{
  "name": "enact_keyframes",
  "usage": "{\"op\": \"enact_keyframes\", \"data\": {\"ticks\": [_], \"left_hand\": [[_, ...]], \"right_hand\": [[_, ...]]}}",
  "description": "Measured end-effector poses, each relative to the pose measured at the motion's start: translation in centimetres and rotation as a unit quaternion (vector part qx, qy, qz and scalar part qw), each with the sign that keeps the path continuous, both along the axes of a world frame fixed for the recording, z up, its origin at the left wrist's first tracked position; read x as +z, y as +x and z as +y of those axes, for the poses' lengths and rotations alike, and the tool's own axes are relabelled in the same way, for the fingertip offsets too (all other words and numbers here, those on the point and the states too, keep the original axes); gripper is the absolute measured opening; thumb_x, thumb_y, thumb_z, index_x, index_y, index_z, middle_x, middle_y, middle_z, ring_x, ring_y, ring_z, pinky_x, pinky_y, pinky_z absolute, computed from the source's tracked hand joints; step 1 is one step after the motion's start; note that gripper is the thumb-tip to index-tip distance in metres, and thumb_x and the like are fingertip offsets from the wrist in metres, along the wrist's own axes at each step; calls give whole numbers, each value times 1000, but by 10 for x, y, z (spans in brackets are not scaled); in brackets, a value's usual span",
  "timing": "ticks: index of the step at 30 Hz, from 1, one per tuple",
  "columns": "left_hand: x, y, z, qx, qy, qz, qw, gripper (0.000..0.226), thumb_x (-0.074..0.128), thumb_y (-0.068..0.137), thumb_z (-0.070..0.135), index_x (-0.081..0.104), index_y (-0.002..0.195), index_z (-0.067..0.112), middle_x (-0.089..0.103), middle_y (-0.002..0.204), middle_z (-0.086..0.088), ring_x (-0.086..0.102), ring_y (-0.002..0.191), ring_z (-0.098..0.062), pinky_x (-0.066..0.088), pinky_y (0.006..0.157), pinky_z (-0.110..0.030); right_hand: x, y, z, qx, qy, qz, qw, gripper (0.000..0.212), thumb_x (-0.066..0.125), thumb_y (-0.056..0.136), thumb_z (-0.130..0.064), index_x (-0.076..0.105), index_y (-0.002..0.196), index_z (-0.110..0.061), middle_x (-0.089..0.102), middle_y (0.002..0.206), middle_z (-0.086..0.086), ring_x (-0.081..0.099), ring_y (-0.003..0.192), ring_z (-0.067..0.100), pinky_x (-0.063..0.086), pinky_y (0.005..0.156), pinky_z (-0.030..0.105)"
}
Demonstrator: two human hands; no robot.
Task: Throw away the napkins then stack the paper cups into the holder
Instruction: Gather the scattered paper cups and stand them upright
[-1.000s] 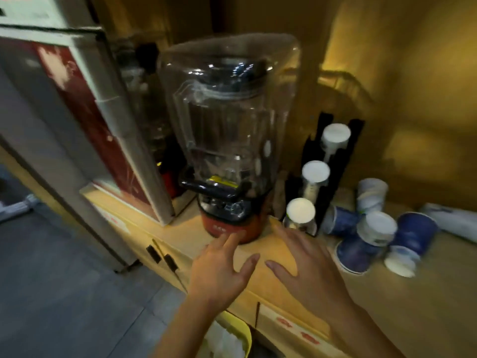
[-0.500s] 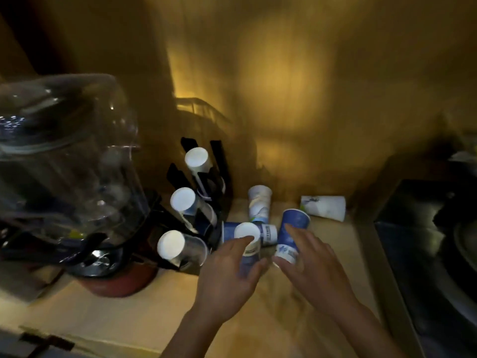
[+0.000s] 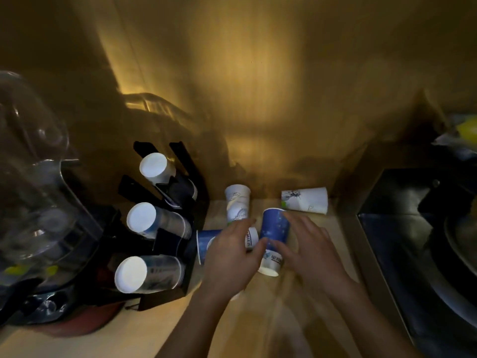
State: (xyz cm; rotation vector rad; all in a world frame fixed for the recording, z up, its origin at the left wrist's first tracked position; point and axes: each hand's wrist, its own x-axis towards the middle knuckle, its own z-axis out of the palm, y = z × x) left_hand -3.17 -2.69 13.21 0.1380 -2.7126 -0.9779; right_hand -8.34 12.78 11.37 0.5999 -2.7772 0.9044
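Note:
A black cup holder (image 3: pixel 180 257) stands at the left with three slanted stacks of paper cups (image 3: pixel 154 220). Loose cups lie on the wooden counter (image 3: pixel 258 319) to its right. My left hand (image 3: pixel 229 257) curls over a blue cup lying on its side (image 3: pixel 205 241) beside the holder. My right hand (image 3: pixel 309 246) closes on a second blue cup (image 3: pixel 275 228), thumb across its front and fingers along its right side. Behind them a white cup (image 3: pixel 237 202) stands upside down and another white cup (image 3: pixel 305 199) lies on its side. No napkins are in view.
A clear blender jar on a red base (image 3: pixel 33 202) fills the left edge, close to the holder. A dark metal sink (image 3: pixel 426 241) borders the counter on the right. A wooden wall (image 3: pixel 258 99) closes the back just behind the cups.
My view swung right from the blender and counter front to the loose cups. Both hands travelled from the counter edge onto the two blue cups.

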Motion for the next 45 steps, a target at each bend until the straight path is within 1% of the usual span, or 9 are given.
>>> {"op": "enact_keyframes", "data": {"ticks": [12,20,23,26,30,33,39,41,45], "left_hand": [[-10,-82,-66,-24,-53,-151,987,45,58,86,34,47,127,18,59,126,-9,56,113,-29,48,92,-45],[-42,-109,-79,-80,-15,-312,947,43,69,78,26,57,117,11,64,115,-14,59,98,-24,45,79,-30],[-49,-123,-87,-96,38,-347,932,39,72,76,19,61,112,9,68,109,-15,64,97,-27,51,84,-35],[-61,-130,-95,-125,-3,-377,918,43,71,77,17,57,118,10,63,118,-12,60,102,-22,46,87,-31],[-79,-132,-102,-144,-68,-414,896,66,75,72,22,44,131,17,55,131,-9,54,114,-25,43,94,-31],[-89,-132,-101,-166,-106,-416,888,71,77,70,26,42,132,18,52,133,-10,51,118,-27,40,94,-30],[-105,-130,-99,-172,-182,-417,874,85,77,64,48,37,134,23,51,133,-10,48,122,-29,38,104,-43],[-106,-131,-97,-173,-199,-412,872,85,77,64,48,36,133,22,50,133,-10,47,122,-29,37,104,-41],[-103,-133,-98,-144,-139,-381,903,85,80,55,46,39,126,24,56,125,-5,53,113,-25,43,96,-37]], "right_hand": [[-48,-35,-21,-74,93,-74,990,55,59,83,-39,39,129,-18,50,129,6,50,112,24,40,88,40],[-83,-68,-9,98,235,-70,964,64,58,80,-22,29,137,-23,37,143,2,37,126,20,24,98,31],[-90,-74,-5,179,252,-76,948,74,63,77,-27,25,140,-27,24,152,3,22,136,20,17,105,33],[-92,-79,-1,240,272,-79,929,76,67,76,-36,28,140,-27,22,153,7,16,140,23,12,110,37],[-97,-82,-1,276,338,-12,900,79,81,52,-44,51,125,-30,52,136,8,46,127,25,41,97,44],[-105,-85,-2,285,355,-16,890,89,83,43,-31,48,125,-30,51,137,8,45,127,26,43,95,46],[-119,-87,-4,261,368,-46,891,89,74,63,-19,27,138,-27,25,152,11,14,141,30,17,106,58],[-119,-85,-2,251,368,-50,894,87,76,62,-26,30,136,-28,29,151,11,18,140,30,18,104,63],[-111,-82,2,189,363,-9,913,84,79,43,-56,56,119,-28,61,126,8,55,117,30,42,87,66]]}}
